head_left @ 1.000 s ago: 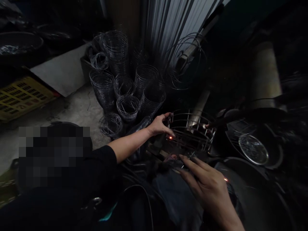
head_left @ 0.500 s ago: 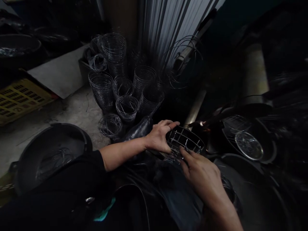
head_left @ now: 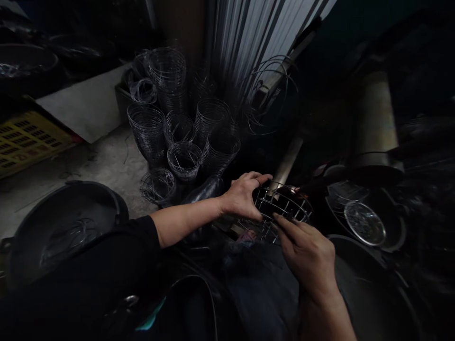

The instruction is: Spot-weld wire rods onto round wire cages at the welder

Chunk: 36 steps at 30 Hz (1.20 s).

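A round wire basket (head_left: 284, 204) of thin metal rods sits between my hands, its open ring facing up. My left hand (head_left: 244, 196) grips its left side, thumb and fingers spread around the rim. On the near side, my right hand (head_left: 307, 251) has its fingers closed at the rim; a small wire piece may be in them, but the dim light hides it. Just behind the basket rises a metal bar (head_left: 286, 166), and a copper-coloured tip (head_left: 294, 189) of a machine lies close to the far rim.
Several stacks of wire rings and baskets (head_left: 185, 161) stand on the floor ahead. A black tub (head_left: 88, 189) is at left, another tub (head_left: 362, 284) at right. A yellow crate (head_left: 31, 137) lies far left. A thick metal cylinder (head_left: 377, 118) hangs at right.
The wire basket and both hands have shifted slightly to the right in view. The basket looks turned a little, and more of its rods show. Both hands stay on it.
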{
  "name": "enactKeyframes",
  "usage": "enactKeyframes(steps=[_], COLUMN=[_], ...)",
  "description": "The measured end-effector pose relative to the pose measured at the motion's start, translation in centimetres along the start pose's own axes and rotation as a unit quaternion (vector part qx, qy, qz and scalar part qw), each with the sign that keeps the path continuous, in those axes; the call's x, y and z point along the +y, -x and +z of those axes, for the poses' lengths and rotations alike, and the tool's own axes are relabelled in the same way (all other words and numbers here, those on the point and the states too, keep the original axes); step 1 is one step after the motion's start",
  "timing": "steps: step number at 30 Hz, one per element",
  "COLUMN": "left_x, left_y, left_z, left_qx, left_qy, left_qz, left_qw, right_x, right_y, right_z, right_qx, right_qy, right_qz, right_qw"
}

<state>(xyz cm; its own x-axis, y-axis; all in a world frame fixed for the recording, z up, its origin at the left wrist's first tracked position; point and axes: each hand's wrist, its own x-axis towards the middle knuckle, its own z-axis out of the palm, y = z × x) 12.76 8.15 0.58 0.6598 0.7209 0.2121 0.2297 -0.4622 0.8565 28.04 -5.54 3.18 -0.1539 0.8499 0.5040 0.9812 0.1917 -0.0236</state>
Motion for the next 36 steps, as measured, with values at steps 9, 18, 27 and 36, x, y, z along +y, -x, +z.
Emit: enactKeyframes(steps=[9,18,27,36], left_x=[0.1,0.3,0.6,-1.7], left_y=[-1.9,-4.0,-4.9,-6.7], left_z=[0.0,0.0,-0.2,-0.4], left_qx=[-0.002,0.003,-0.004,-0.013], left_qy=[0.0,-0.019,-0.044,0.004], left_qz=[-0.021,-0.05,-0.069,-0.056], left_qw=[1.0,0.999,0.997,0.998], right_x=[1.8,3.2,1.4,0.0], right_y=[-0.9,-2.6,-1.0,2.3], right_z=[0.5,1.3,-0.2,-0.3], right_qx=[-0.001,0.026,0.117,-0.01], right_qy=[-0.02,-0.022,-0.219,-0.343], right_qz=[0.032,0.049,0.259,0.355], right_qw=[0.999,0.998,0.933,0.87])
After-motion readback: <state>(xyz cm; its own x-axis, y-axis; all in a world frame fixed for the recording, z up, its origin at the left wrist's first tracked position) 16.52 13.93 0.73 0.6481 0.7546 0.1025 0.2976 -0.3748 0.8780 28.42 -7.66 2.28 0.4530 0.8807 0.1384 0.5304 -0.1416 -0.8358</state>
